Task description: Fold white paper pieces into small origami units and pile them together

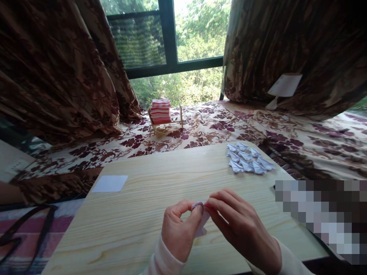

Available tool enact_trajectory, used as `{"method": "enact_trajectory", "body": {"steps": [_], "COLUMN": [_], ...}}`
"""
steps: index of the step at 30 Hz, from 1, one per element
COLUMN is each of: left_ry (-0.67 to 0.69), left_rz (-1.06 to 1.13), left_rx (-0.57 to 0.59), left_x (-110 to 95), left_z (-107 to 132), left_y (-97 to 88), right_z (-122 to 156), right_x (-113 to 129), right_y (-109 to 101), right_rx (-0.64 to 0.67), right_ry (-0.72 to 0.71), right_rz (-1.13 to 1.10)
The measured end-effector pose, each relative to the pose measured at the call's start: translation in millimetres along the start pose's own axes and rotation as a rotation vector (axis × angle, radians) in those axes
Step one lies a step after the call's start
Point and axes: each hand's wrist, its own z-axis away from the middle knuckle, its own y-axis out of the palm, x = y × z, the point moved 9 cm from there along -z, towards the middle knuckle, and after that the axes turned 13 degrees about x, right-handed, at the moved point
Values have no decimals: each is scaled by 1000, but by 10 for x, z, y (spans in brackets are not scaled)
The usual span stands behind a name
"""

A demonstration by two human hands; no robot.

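Between my two hands, above the near part of the wooden table (137,214), is a small folded piece of white paper (203,225). My left hand (180,225) pinches its upper edge between thumb and forefinger. The fingertips of my right hand (241,221) are closed at the paper's upper right corner. Part of the paper is hidden behind my left thumb and fingers. At the table's far right corner lie several folded white paper pieces (248,158), set in rows. A flat white paper sheet (110,183) rests near the left edge.
Beyond the table, a ledge with flowered cloth (200,130) runs under the window. On it stand a small rack with folded red-and-white cloths (160,111) and a white lamp (285,85). Patterned curtains (57,68) hang at both sides. A dark strap (43,225) lies at lower left.
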Motion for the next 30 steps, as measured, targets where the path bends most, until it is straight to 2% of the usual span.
{"method": "enact_trajectory", "body": {"steps": [3,7,13,17,22,30], "left_ry": [-16,-14,-58,-72,-25,-46], "left_rz": [11,38,172,177,147,-7], "left_rx": [27,85,39,88,39,101], "left_x": [63,115,147,129,38,166], "left_z": [-13,-25,-16,-7,48,-44], "left_y": [-2,23,12,83,63,10], "right_z": [-23,-39,-8,5,23,41], "right_x": [103,109,-2,-163,-313,-272], "right_y": [37,42,65,53,148,215], "right_rx": [68,95,82,22,59,134], "right_ry": [-75,-93,-20,122,266,224], "right_rz": [66,17,-170,-373,-390,-395]}}
